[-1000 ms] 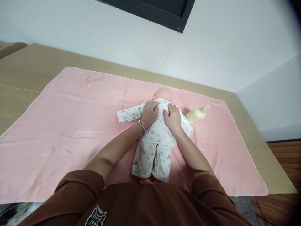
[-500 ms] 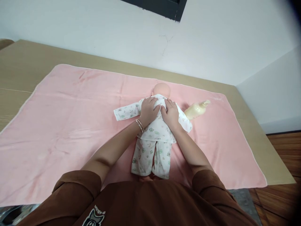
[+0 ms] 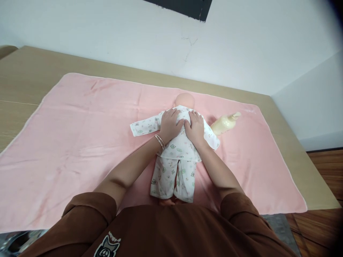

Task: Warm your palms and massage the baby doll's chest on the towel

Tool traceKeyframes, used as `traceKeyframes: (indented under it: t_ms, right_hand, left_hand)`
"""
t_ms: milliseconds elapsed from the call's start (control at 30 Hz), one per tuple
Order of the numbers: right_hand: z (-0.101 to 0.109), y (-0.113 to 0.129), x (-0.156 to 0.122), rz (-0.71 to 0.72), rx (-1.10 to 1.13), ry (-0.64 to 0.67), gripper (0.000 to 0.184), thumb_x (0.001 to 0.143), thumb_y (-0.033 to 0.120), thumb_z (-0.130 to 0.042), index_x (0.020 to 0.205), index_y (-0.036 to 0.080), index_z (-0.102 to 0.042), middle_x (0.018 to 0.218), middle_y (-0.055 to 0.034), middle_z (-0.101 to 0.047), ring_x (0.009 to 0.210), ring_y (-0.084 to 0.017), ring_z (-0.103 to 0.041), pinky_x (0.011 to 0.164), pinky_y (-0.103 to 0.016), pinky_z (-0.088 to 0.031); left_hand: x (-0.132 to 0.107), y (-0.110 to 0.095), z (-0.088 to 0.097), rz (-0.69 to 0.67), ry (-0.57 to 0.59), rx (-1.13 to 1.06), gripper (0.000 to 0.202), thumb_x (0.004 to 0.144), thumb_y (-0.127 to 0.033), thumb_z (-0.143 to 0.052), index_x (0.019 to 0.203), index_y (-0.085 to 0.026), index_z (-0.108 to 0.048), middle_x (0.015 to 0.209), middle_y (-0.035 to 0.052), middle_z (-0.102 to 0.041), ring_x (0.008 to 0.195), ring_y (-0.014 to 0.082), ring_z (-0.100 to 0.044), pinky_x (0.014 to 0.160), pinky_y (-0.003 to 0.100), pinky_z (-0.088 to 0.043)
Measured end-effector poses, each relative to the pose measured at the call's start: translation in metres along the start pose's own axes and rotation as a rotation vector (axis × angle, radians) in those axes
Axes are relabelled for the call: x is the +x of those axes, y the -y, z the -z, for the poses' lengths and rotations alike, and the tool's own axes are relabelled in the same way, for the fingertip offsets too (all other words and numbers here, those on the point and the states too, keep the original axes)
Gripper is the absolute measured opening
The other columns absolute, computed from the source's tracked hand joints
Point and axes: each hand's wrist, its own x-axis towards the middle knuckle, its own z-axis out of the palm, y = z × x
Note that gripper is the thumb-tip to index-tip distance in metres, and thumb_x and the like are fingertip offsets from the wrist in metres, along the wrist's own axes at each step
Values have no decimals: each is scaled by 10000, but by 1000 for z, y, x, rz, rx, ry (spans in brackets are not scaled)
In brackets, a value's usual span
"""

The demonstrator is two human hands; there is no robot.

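A baby doll [image 3: 179, 151] in white printed pyjamas lies face down in front of me, its bald head away from me and its sleeves spread to both sides. On the left of its upper back rests my left hand [image 3: 170, 124], fingers stretched out flat. My right hand [image 3: 194, 127] lies open on the right of the upper back, the two thumbs almost meeting in the middle. Neither hand grasps anything. Close to the doll's right-side sleeve, a cream pump bottle [image 3: 225, 123] lies on its side.
Beneath the doll a pink blanket [image 3: 88, 142] covers most of the wooden table [image 3: 300, 150]. A white wall [image 3: 120, 32] rises behind the far edge, with a dark frame [image 3: 184, 8] on it. Wooden flooring [image 3: 325, 171] shows at the right.
Both hands stay on the doll's back in nearly the same place. The whole view has shifted very slightly.
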Motion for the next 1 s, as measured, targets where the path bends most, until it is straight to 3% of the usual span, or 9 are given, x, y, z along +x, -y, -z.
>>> traceKeyframes:
  t_ms: [100,233,333,500,700,833,1000]
  right_hand:
    - [1,0,1,10,17,14,462,946,330,-431,1345,126,-541,1442,-144,-508,1375,-283,-424,1172,-506,-277]
    - [3,6,-5,-24,6,-42,411,956,357,-427,1259,163,-625,1363,-112,-591,1299,-248,-523,1095,-411,-415]
    - [4,12,-8,-86,-19,-56,398,963,387,-421,1199,179,-664,1316,-103,-627,1253,-257,-566,1039,-405,-462]
    - [4,10,-6,-80,-6,-45,420,949,358,-443,1271,146,-610,1357,-119,-594,1311,-253,-509,1102,-413,-402]
    - [1,0,1,43,-12,56,467,956,305,-404,1378,127,-498,1482,-141,-459,1412,-298,-364,1166,-536,-264]
    - [2,4,-5,86,-8,9,436,975,284,-351,1327,119,-549,1429,-148,-519,1377,-273,-422,1177,-510,-266]
    - [3,10,-11,-13,19,-71,422,972,340,-365,1242,150,-629,1340,-125,-604,1307,-250,-508,1124,-451,-384]
  left_hand:
    - [1,1,1,-57,22,-20,335,901,-293,-502,1204,-176,-585,1298,107,-620,1248,272,-521,1121,472,-341]
    - [-2,-1,3,-54,-21,-23,259,900,-289,-510,1108,-190,-627,1166,101,-673,1149,257,-573,1053,435,-409]
    - [-4,-2,2,-27,-57,-10,225,893,-315,-530,1041,-190,-643,1103,108,-673,1100,260,-584,1022,426,-430]
    - [-2,1,-2,25,-54,-4,352,867,-319,-554,1174,-150,-590,1218,136,-639,1174,281,-555,1061,439,-407]
    - [0,2,-1,-43,6,16,370,886,-309,-514,1220,-162,-572,1295,125,-618,1258,291,-511,1108,476,-341]
    - [-4,-4,5,-87,-12,39,300,907,-300,-479,1150,-181,-608,1184,115,-665,1138,274,-571,1025,441,-407]
    - [-4,-5,4,-24,-58,36,262,886,-323,-514,1084,-193,-626,1135,112,-671,1104,275,-578,1011,438,-423]
